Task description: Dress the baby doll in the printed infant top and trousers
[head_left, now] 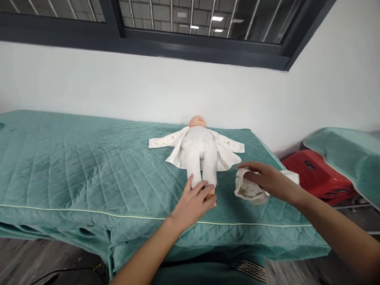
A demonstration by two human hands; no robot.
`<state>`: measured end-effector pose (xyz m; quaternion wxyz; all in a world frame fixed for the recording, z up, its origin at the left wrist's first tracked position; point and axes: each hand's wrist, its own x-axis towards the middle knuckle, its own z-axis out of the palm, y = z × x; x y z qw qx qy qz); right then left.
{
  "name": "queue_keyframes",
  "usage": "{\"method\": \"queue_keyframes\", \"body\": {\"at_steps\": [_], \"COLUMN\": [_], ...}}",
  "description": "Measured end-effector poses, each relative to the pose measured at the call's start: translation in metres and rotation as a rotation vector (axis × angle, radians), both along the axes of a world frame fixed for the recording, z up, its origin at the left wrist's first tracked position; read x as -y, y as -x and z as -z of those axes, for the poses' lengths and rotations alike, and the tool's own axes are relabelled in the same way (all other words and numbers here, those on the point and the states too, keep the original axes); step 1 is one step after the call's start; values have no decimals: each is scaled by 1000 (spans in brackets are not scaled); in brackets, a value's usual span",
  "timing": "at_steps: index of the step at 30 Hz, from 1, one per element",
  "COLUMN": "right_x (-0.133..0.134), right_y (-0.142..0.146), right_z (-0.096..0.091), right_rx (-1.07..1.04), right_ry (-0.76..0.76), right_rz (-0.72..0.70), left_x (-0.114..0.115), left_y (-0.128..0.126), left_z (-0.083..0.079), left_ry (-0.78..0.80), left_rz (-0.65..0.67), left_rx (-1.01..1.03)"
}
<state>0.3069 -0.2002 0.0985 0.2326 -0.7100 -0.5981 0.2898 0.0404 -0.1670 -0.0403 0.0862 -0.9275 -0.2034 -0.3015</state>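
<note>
A baby doll [199,142] lies on its back on the green quilted bed cover [89,170], head toward the wall. Its body and legs are white, and a white patterned baby jacket [231,143] lies spread open beneath it, arms stretched sideways. My left hand [192,202] is at the doll's lower legs, fingers curved over them and one foot between forefinger and thumb. To the right of the legs, my right hand [264,178] grips a bunched white baby garment [251,189], its gathered opening facing me. Which garment it is, I cannot tell.
The bed's front edge, marked by pale piping [118,215], runs across below my hands. Beyond the right end stands a red plastic object [317,174] partly under another green cover [350,154]. A white wall [133,87] and barred window [192,23] are behind the bed.
</note>
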Motion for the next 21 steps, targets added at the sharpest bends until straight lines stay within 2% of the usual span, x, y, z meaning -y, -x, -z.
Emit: {"method": "queue_keyframes", "body": {"at_steps": [5, 9, 11, 14, 16, 17, 19, 21], "right_x": [-11, -14, -13, -9, -6, -6, -7, -10], "right_y": [24, 39, 45, 52, 58, 61, 70, 81], "right_z": [-29, -52, -62, -72, -75, -76, -80, -87], "right_rx": [-288, -455, -538, -606, -629, -644, -675, -709], "right_ry": [-37, -22, -5, 50, 108, 133, 151, 98], "right_rz": [-25, -55, -90, -146, -175, -182, -189, -197], "left_x": [-18, -26, -25, -15, -7, -4, 1, 3], "left_y": [-3, -7, -5, 5, 14, 19, 25, 27], "left_z": [-7, -10, -10, -17, -34, -46, -76, -108], "left_ry": [13, 90, 195, 480, 652, 691, 637, 522], "left_rz": [38, 72, 109, 153, 129, 108, 97, 120], "left_rx": [-43, -45, -2, 211, 455, 571, 680, 567]}}
